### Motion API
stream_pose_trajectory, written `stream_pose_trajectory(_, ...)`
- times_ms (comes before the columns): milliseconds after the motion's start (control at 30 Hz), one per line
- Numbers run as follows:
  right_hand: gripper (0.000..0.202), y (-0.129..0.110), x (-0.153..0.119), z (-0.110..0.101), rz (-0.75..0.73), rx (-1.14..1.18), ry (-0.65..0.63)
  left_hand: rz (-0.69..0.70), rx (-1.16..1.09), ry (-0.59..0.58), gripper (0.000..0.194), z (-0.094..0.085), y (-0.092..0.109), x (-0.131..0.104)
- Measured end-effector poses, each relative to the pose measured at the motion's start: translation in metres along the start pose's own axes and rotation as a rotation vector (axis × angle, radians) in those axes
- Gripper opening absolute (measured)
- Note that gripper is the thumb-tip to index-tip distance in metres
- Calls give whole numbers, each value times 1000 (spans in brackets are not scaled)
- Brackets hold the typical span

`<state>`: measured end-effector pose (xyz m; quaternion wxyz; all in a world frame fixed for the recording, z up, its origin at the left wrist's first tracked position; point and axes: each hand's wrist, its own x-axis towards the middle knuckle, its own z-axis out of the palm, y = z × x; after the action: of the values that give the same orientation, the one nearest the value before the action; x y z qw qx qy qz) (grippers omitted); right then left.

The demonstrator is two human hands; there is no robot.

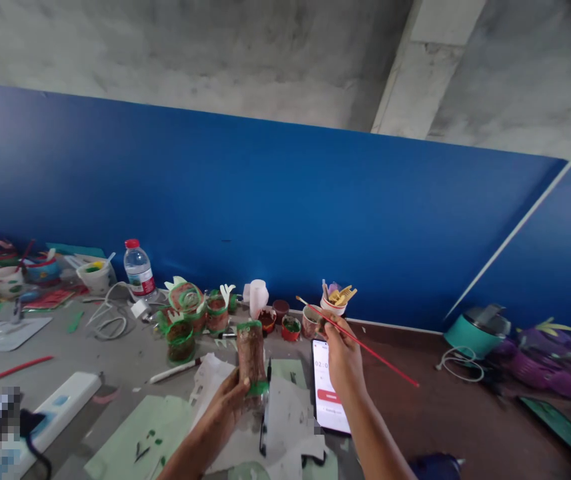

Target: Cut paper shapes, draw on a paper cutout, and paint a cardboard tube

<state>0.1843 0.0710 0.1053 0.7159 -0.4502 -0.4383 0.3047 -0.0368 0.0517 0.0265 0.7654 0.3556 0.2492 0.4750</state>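
My left hand point(233, 395) grips the lower part of a brown-painted cylinder point(250, 348) with green bands at its top and near its clear base. It stands nearly upright above white paper. In my right hand point(341, 343) is a slim red paintbrush point(385, 360), its bristles pointing up and left, apart from the cylinder. Behind the brush tip are a paint-stained cup point(310, 323) and a small red pot of green paint point(291, 327). Below my right wrist lies a lit phone point(322, 373). Similar brown and green pieces point(181, 341) stand to the left.
At the back are a water bottle point(139, 270), a white cable point(110, 319) and a cup of wooden utensils point(334, 301). A power strip point(63, 407) and green paper point(138, 433) lie front left. A teal lidded container point(473, 331) stands right, before the blue partition point(285, 200).
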Motion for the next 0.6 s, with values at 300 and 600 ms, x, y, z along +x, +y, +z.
stream_pose_trajectory(300,29,4,23,-2,-55,-123,185,2,34,54,53,-6,-7,6)
stream_pose_trajectory(600,35,6,43,-10,-156,-504,109,-26,19,-19,54,1,-3,3)
